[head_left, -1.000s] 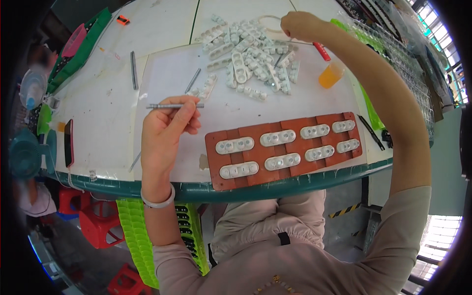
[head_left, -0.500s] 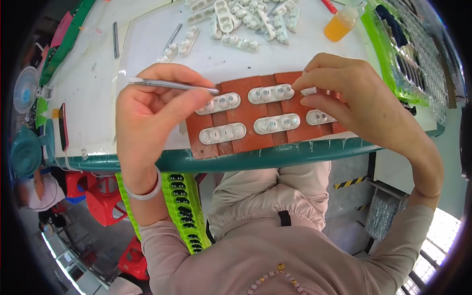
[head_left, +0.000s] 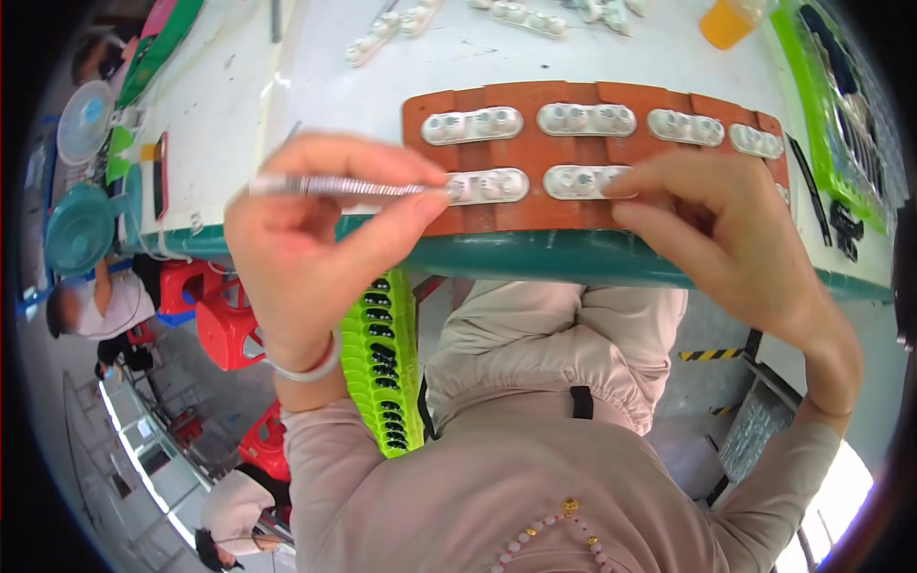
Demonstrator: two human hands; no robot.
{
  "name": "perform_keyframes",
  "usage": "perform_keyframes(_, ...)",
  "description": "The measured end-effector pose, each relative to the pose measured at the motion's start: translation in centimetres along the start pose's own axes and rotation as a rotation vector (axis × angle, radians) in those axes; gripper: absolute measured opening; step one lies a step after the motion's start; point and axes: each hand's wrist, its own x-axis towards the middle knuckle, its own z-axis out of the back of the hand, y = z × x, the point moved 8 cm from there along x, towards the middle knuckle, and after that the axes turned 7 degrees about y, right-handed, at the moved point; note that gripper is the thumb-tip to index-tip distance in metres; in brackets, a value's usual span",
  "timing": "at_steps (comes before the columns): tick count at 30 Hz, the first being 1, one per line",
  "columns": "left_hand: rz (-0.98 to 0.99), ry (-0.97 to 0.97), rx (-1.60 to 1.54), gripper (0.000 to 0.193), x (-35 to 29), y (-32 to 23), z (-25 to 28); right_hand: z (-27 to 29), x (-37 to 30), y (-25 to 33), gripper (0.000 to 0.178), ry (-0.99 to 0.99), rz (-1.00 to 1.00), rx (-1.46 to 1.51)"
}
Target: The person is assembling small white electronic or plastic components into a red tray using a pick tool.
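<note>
A reddish-brown board lies at the table's near edge, with two rows of white oval pieces with round recesses. My left hand is closed around a slim silver metal tool, blurred by motion. The tool's tip meets the left end of a near-row white piece. My right hand has thumb and forefinger drawn together at the right end of the neighbouring near-row white piece. Whatever may be between those fingertips is too small to make out. That hand also hides part of the near row.
Several loose white pieces lie at the back, near a bottle of orange liquid. A bright green tray stands at right, beside a slim black tool. Below left are a green tray of black parts, red stools and people.
The view has shifted, so the board sits higher and shows more fully. Both hands have gone from the far row to the near row. The silver tool stays in my left hand.
</note>
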Motion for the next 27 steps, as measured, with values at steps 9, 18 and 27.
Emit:
perform_keyframes(9,0.418,-0.444,-0.396,0.014,-6.3,8.0,0.8,-1.6,0.9,-0.2,0.012,0.092,-0.075,0.053)
perform_keyframes(18,0.444,-0.389,-0.384,0.014,-5.2,7.8,0.5,-2.0,1.9,0.3,0.011,0.123,-0.103,0.046)
perform_keyframes(27,0.421,-0.334,-0.355,0.013,-4.9,7.5,0.4,-1.1,2.0,0.2,0.011,0.066,-0.073,0.065)
